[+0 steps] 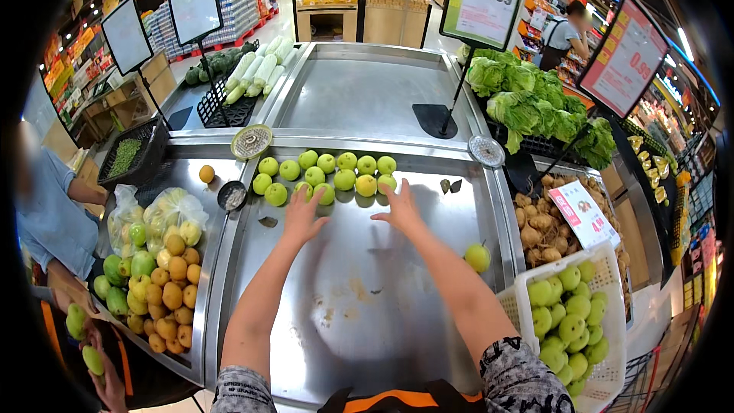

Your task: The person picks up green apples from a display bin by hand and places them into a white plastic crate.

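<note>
Two uneven rows of round green fruits (344,179), apples or pears, lie at the far end of a stainless-steel display bin (344,252). My left hand (303,215) is at the near row, its fingers spread in front of two of the fruits (325,195). Further right, my right hand (403,209) has its fingertips at the row's right-end fruit (387,183). Neither hand is closed around anything; whether the fingertips touch the fruits cannot be told. A single green fruit (477,257) sits apart by the bin's right wall.
A white plastic basket (610,321) of green fruits stands at the right rim. Brown pears (172,295) and bagged fruit (175,212) fill the left bin, with people beside it. Two dial scales (251,141) sit on the divider, near a sign stand (438,120). Lettuces (533,109) lie behind.
</note>
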`<state>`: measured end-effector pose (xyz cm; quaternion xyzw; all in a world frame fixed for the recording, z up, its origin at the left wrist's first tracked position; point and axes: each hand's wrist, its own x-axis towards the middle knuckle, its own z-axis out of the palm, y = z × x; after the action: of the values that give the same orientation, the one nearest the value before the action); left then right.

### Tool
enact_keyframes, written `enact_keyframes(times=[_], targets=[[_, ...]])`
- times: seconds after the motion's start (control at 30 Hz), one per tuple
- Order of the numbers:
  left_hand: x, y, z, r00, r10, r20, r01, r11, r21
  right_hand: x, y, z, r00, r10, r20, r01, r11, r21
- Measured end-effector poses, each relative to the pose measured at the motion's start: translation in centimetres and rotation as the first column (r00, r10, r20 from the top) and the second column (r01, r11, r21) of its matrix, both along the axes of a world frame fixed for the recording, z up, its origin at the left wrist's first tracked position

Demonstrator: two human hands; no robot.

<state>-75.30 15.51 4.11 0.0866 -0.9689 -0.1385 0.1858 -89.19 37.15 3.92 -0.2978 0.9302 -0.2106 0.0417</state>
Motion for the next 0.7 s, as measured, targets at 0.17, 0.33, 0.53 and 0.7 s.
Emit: enact_keyframes(times=[0.17,0.33,0.53,0.7], targets=[[-7.8,0.3,0.1,0.97,-0.07,0.231,0.115,0.976,-0.186,-6.4,-3.9,1.0,0.969,0.231,-0.09,-0.201,0.944,0.261],[-13.7,-1.2,-1.5,0.917,-0.098,0.387,0.201,0.951,-0.234,-9.6,-5.6,-1.1,0.92,0.386,-0.073,-0.342,0.878,0.334],[-15.5,-1.5,-1.0,0.875,-0.053,0.481,0.172,0.963,-0.208,-9.9,-6.6,-1.5,0.919,0.385,-0.091,-0.322,0.862,0.392],[-14.9,-0.9,-1.5,0.858,-0.222,0.463,0.319,0.937,-0.141,-8.0,-3.9,-2.3,0.887,0.435,-0.154,-0.393,0.887,0.241]])
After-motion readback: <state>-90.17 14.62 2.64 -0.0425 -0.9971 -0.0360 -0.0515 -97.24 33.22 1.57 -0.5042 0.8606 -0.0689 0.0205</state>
